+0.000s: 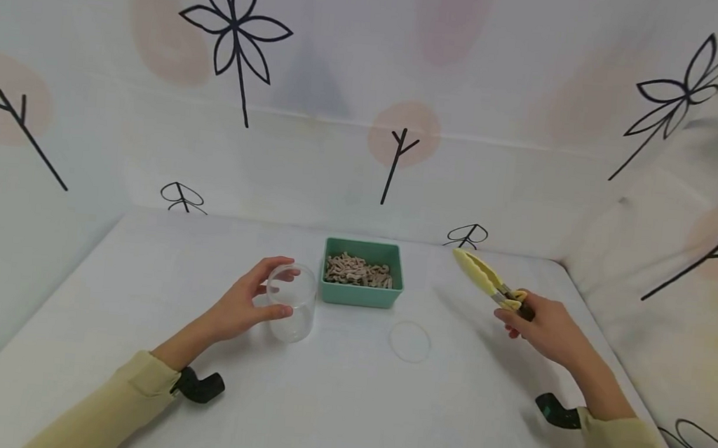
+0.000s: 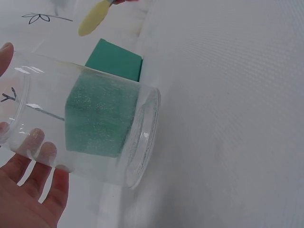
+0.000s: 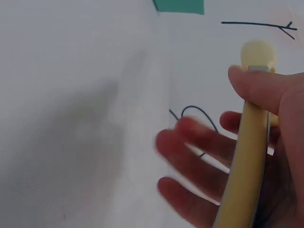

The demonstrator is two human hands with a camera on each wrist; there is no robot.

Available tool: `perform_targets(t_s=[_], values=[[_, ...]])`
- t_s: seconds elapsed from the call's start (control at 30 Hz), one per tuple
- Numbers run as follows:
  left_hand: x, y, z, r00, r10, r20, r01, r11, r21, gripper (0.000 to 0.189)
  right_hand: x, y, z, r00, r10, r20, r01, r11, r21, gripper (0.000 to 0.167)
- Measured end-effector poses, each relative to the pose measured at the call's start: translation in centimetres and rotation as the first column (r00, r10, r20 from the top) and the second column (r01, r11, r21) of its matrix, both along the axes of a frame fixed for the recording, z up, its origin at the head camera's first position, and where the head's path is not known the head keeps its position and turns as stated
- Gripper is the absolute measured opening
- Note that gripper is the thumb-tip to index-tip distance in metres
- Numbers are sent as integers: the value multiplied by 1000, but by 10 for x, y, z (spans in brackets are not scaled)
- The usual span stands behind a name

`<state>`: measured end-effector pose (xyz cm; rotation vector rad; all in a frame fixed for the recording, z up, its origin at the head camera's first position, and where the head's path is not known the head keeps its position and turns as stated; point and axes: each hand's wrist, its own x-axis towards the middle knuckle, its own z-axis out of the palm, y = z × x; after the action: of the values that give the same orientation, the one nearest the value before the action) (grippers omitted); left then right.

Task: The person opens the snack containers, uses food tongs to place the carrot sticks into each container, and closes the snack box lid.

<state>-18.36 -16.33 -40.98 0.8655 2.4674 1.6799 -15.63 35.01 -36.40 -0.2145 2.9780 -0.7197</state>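
Observation:
My left hand holds a clear plastic jar by its sides, thumb in front and fingers behind. In the left wrist view the jar is see-through with nothing inside, and its thick base sits close to the tabletop. Just right of it stands a green rectangular box with many small beige-brown pieces in it. Off to the right, my right hand grips yellow-tipped tongs above the table, their tips pointing away to the left. The right wrist view shows the thumb pressing on the tongs.
A thin clear ring-shaped outline, like a flat lid, lies on the white tabletop in front of the green box. White cloth walls with printed plants stand at the back and both sides.

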Motion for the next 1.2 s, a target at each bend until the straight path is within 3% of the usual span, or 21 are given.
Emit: perform_targets(t_s=[0.23, 0.53, 0.77, 0.97, 1.2], values=[[1, -1, 0, 1000, -4, 1, 4, 1000, 4, 71, 3, -17, 0, 994, 72, 78, -73, 997, 15, 47], [2, -1, 1, 1000, 3, 3, -3, 1000, 10, 71, 2, -40, 7, 992, 88, -91, -79, 991, 107, 47], [2, 2, 1, 1000, 14, -8, -14, 1000, 21, 71, -12, -56, 14, 977, 132, -168, -111, 986, 126, 41], [1, 5, 1, 999, 29, -26, -29, 999, 23, 72, -30, -73, 20, 976, 166, -142, -150, 982, 117, 53], [0, 3, -2, 999, 40, -31, -39, 999, 23, 71, -47, -92, 20, 964, 241, -115, -222, 962, 158, 46]])
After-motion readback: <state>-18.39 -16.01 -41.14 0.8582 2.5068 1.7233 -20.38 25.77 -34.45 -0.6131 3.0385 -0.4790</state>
